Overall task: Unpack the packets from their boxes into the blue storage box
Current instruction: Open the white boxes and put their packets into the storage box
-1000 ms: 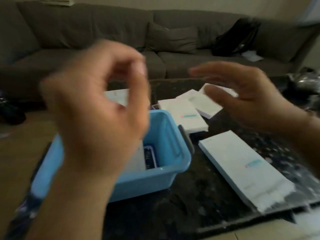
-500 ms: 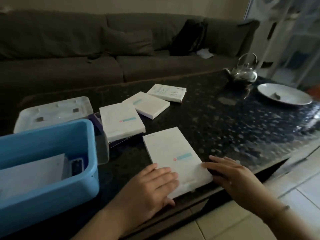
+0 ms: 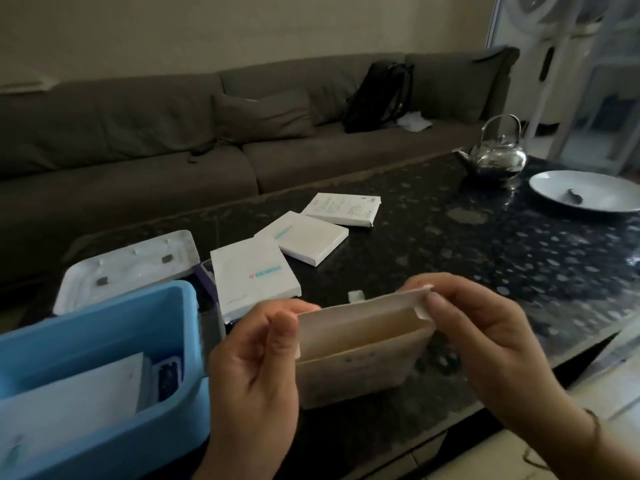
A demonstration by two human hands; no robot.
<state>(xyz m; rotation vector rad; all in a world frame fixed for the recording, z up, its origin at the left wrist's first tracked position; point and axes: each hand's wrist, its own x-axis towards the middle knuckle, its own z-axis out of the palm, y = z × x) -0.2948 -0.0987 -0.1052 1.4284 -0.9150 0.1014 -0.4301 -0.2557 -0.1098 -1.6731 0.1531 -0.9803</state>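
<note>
Right hand (image 3: 485, 337): thumb and forefinger pinching the top flap at the right corner of a white box (image 3: 360, 355), remaining fingers curled behind it. Left hand (image 3: 256, 362): fingers curled round the box's left edge, thumb on the near face. Box held upright above the near table edge, off the surface, flap lifted, plain inner wall showing; contents not discernible.

Just left of the left hand: blue storage box (image 3: 104, 327), open, on the dark speckled table (image 3: 485, 258). Inside it a large white sheet or packet (image 3: 69, 396) and a dark blue-edged item (image 3: 168, 375) against the right wall. White lid (image 3: 128, 268) lying flat behind the storage box.

Beyond the hands, flat on the table: three more white boxes in a diagonal row, near (image 3: 252, 277), middle (image 3: 303, 237), far (image 3: 341, 209), neighbours overlapping or touching. Small white scrap (image 3: 356, 295) just behind the held box.

Far right: metal kettle (image 3: 495, 154), white plate (image 3: 585, 190) bearing one small dark object. Grey sofa (image 3: 138, 140) behind the table, black bag (image 3: 377, 95) on it.
</note>
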